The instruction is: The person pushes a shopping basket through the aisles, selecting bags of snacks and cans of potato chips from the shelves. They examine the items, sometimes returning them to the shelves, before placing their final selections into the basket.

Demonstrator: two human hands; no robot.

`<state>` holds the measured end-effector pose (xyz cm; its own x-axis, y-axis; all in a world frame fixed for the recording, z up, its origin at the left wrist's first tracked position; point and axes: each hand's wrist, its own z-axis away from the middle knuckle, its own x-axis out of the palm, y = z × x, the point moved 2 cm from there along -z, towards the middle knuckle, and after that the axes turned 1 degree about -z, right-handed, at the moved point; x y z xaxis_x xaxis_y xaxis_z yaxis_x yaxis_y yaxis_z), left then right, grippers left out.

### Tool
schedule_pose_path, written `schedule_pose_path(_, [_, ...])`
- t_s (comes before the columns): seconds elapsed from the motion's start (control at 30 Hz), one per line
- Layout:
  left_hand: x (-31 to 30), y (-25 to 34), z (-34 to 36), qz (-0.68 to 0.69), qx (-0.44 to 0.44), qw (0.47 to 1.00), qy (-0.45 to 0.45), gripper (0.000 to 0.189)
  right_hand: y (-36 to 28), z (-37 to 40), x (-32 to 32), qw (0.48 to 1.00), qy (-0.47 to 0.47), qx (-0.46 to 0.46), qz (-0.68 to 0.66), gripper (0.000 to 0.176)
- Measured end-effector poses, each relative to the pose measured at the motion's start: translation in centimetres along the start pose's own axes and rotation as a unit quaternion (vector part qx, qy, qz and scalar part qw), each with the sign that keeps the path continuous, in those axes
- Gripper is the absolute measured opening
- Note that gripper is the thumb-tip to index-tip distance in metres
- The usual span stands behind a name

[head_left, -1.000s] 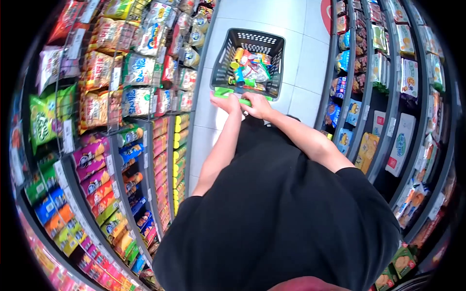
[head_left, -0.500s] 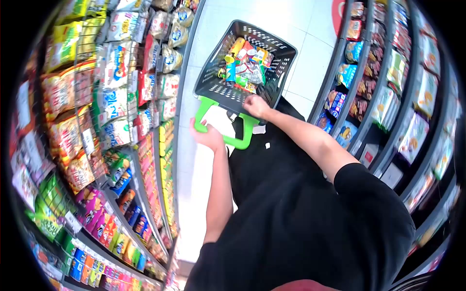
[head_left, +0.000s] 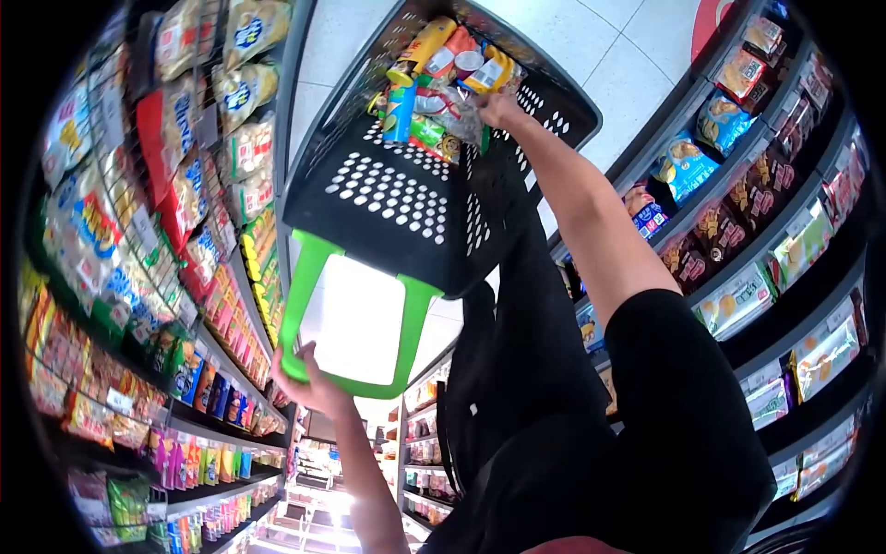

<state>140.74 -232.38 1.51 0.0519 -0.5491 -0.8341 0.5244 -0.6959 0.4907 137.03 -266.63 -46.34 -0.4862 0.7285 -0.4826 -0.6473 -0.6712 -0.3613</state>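
My left hand (head_left: 318, 388) is wrapped round the lower left corner of the green handle (head_left: 369, 386) of a black shopping basket (head_left: 314, 208). The basket tilts, its perforated side showing. My right hand (head_left: 499, 111) reaches in among the packets with fingers curled, beside a clear plastic bag (head_left: 454, 113) and a yellow packet (head_left: 489, 74). What it grips, if anything, is hidden. Also in the basket are a yellow canister (head_left: 423, 51), a blue tube (head_left: 399, 113) and a green packet (head_left: 432, 137).
Shelves of snack bags (head_left: 249, 88) line the left side. Shelves with blue packets (head_left: 685, 166) and other packaged snacks (head_left: 738, 300) run along the right. Pale floor tiles (head_left: 637, 69) show beyond the basket, and more shelving (head_left: 425, 452) stands behind me.
The basket now looks larger and more tilted, its handle lower in view. My right hand has moved from near the rim by the handle into the basket. My left hand keeps the handle.
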Motion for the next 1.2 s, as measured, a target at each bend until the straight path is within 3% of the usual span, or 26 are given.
schedule_pose_path(0.07, [0.3,0.3,0.2,0.043,0.013,0.999,-0.02,0.039,0.8,-2.1,2.0,0.997,-0.007,0.014,-0.08,0.036])
schedule_pose_path(0.2, [0.6,0.4,0.5,0.056,0.004,0.998,-0.009,0.04,-0.2,-1.4,2.2,0.996,-0.035,-0.033,-0.069,0.03])
schedule_pose_path(0.3, [1.1,1.4,1.3,0.055,-0.013,0.998,-0.006,0.041,-0.8,0.4,2.6,0.992,0.056,-0.055,-0.098,0.021])
schedule_pose_path(0.43, [0.6,-0.1,1.7,0.095,-0.033,0.995,-0.016,0.041,-2.4,3.1,1.8,0.984,0.069,-0.047,-0.158,0.015])
schedule_pose_path(0.53, [1.5,0.0,2.1,0.175,-0.026,0.984,-0.006,0.044,-4.0,4.8,-0.1,0.976,0.117,-0.115,-0.14,0.016])
schedule_pose_path(0.6, [1.7,0.3,2.4,0.188,-0.003,0.982,-0.023,0.044,-5.9,8.4,-4.5,0.963,0.115,-0.183,-0.16,0.016])
schedule_pose_path(0.67, [2.2,-0.3,2.4,0.212,0.009,0.977,-0.018,0.047,-7.6,11.5,-8.1,0.966,0.11,-0.176,-0.156,0.015])
schedule_pose_path(0.73, [2.4,0.8,2.8,0.239,0.009,0.971,-0.028,0.046,-8.7,14.4,-10.8,0.955,0.102,-0.227,-0.16,0.015])
schedule_pose_path(0.8, [3.5,0.1,2.5,0.252,0.046,0.967,0.016,0.053,-10.9,19.2,-14.8,0.962,0.06,-0.178,-0.2,0.02])
schedule_pose_path(0.93, [4.8,-0.4,2.4,0.331,-0.008,0.943,-0.003,0.049,-16.9,31.5,-21.6,0.939,0.123,-0.248,-0.203,0.018])
schedule_pose_path(1.0, [5.9,-0.8,2.0,0.249,0.065,0.966,0.022,0.047,-19.0,36.4,-22.5,0.912,0.14,-0.302,-0.24,0.017])
schedule_pose_path(1.07, [6.4,-0.4,2.2,0.302,0.077,0.95,0.018,0.048,-21.2,41.5,-22.7,0.901,0.146,-0.337,-0.232,0.015])
schedule_pose_path(1.13, [5.4,0.2,2.3,0.268,0.093,0.958,-0.043,0.046,-23.9,47.7,-23.0,0.85,0.205,-0.455,-0.166,0.013])
schedule_pose_path(1.17, [4.3,0.3,2.7,0.275,0.089,0.957,-0.033,0.046,-25.5,51.1,-22.9,0.842,0.219,-0.474,-0.135,0.011])
schedule_pose_path(1.2, [3.3,0.6,3.1,0.243,0.03,0.96,-0.137,0.05,-26.6,53.5,-22.2,0.79,0.256,-0.549,-0.093,0.012])
